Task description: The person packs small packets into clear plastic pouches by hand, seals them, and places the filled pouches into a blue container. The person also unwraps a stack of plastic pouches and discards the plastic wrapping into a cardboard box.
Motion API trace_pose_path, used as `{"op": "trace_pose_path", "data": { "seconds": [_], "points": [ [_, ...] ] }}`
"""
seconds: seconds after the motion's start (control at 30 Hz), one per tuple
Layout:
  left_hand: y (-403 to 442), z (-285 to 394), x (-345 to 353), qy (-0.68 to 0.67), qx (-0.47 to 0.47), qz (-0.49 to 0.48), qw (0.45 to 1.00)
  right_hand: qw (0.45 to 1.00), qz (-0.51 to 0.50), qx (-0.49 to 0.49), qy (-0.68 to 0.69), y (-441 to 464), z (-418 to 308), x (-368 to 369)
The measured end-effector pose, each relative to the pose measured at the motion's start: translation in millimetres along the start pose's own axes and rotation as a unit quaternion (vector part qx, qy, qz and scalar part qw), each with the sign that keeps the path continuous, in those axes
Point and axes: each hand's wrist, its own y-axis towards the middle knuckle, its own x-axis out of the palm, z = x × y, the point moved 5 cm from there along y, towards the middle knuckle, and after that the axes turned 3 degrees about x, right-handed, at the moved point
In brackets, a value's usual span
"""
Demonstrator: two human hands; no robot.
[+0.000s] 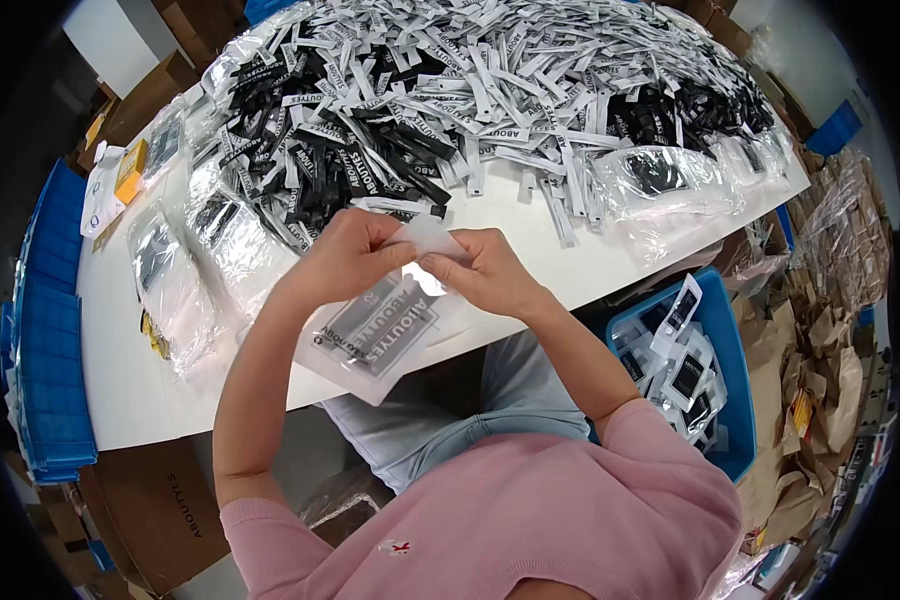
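Observation:
Both hands pinch the top edge of a translucent plastic bag, which hangs tilted over the near table edge. Dark "ABOUTYES" lettering and grey rectangles show on or through it; whether they are printed or contents I cannot tell. My left hand grips the upper left corner between thumb and fingers. On the other side, my right hand has its thumb and fingers closed on the upper right part. A whitish flap stands up between the two hands. Just beyond them lies a big heap of black and white "ABOUTYES" sachets.
Clear packs of bags lie at the left of the white table, with more packs at the right. A blue bin of filled pouches stands by my right side. Blue bins line the left; a cardboard box sits below.

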Motion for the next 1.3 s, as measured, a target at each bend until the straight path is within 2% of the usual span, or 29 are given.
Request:
{"op": "trace_pose_path", "data": {
  "seconds": [0.07,0.13,0.17,0.23,0.3,0.33,0.37,0.4,0.43,0.47,0.53,0.63,0.7,0.73,0.77,0.8,0.83,0.9,0.97,1.0,1.07,1.1,1.13,1.2,1.27,1.3],
  "points": [
    [-4.4,-9.1,10.1,0.002,0.017,0.021,1.0,1.0,-0.006,-0.001,-0.03,-1.1,0.6,-1.7],
    [-10.7,-5.5,12.3,0.031,0.032,0.107,0.993,0.998,-0.011,0.002,-0.059,-3.6,0.7,-0.1],
    [-14.8,-2.0,14.6,0.001,0.032,0.121,0.992,0.998,-0.005,-0.005,-0.057,-5.5,-1.8,1.7],
    [-22.1,-12.7,13.0,-0.027,0.017,0.118,0.992,0.998,0.003,-0.011,-0.056,-9.9,-2.8,-1.2],
    [-27.7,-15.3,16.7,-0.055,0.006,0.115,0.992,0.995,-0.042,0.018,-0.087,-16.0,1.5,-6.6],
    [-33.0,-0.8,16.4,0.097,0.093,0.16,0.978,0.995,-0.038,0.018,-0.089,-17.3,3.8,-7.3],
    [-39.4,14.2,19.6,0.243,0.176,0.201,0.932,0.981,-0.027,-0.076,-0.176,-21.4,-0.6,-4.5],
    [-40.9,23.3,27.8,0.302,0.223,0.163,0.912,0.951,-0.016,-0.168,-0.261,-27.9,-7.2,1.5],
    [-39.1,25.5,37.4,0.328,0.224,0.122,0.91,0.948,-0.011,-0.188,-0.258,-31.6,-12.6,7.3],
    [-36.9,27.5,46.5,0.354,0.224,0.081,0.904,0.948,-0.01,-0.186,-0.259,-35.0,-13.4,6.8],
    [-36.0,31.2,50.9,0.37,0.24,0.081,0.894,0.952,-0.035,-0.151,-0.265,-38.4,-10.5,7.1],
    [-33.6,18.7,55.8,0.313,0.207,0.072,0.924,0.957,-0.023,-0.161,-0.242,-56.1,-0.5,-11.1],
    [-29.9,-7.9,54.7,0.219,0.043,-0.008,0.975,0.963,-0.018,-0.105,-0.247,-75.7,4.2,-46.5],
    [-33.8,-18.6,51.7,0.218,0.042,-0.008,0.975,0.969,-0.003,-0.076,-0.235,-90.5,10.0,-74.9],
    [-41.5,-37.2,47.7,0.199,0.003,-0.006,0.98,0.96,-0.028,0.052,-0.275,-108.0,24.1,-118.3],
    [-49.0,-52.4,46.5,0.18,-0.036,-0.004,0.983,0.935,-0.012,0.146,-0.322,-132.9,36.5,-164.5],
    [-57.6,-58.4,49.7,0.18,-0.034,-0.004,0.983,0.907,0.05,0.256,-0.329,-162.7,42.1,-202.3],
    [-76.1,-59.3,55.2,0.221,0.032,0.073,0.972,0.775,0.097,0.279,-0.558,-204.0,29.8,-248.2],
    [-71.6,-66.5,74.3,0.189,0.036,0.036,0.981,0.664,0.242,0.264,-0.656,-209.9,15.4,-261.3],
    [-64.5,-57.9,85.8,0.229,0.054,0.051,0.971,0.719,0.283,0.184,-0.607,-189.7,8.5,-250.4],
    [-53.6,-48.9,105.2,0.268,0.076,0.065,0.958,0.857,0.26,0.154,-0.417,-139.9,29.3,-223.9],
    [-47.8,-50.3,112.5,0.299,0.058,0.064,0.951,0.883,0.206,0.075,-0.416,-110.6,34.0,-199.7],
    [-42.8,-52.2,115.5,0.329,0.038,0.065,0.941,0.872,0.154,0.013,-0.465,-82.3,42.3,-180.5],
    [-43.9,-54.7,120.8,0.33,0.05,0.038,0.942,0.839,0.175,-0.023,-0.515,-32.3,66.3,-155.5],
    [-54.9,-56.9,122.1,0.331,0.056,0.013,0.942,0.765,0.12,0.061,-0.63,11.1,104.2,-144.8],
    [-62.2,-56.0,120.2,0.344,0.084,0.009,0.935,0.767,0.122,0.054,-0.627,18.8,105.6,-138.3]
  ]
}}
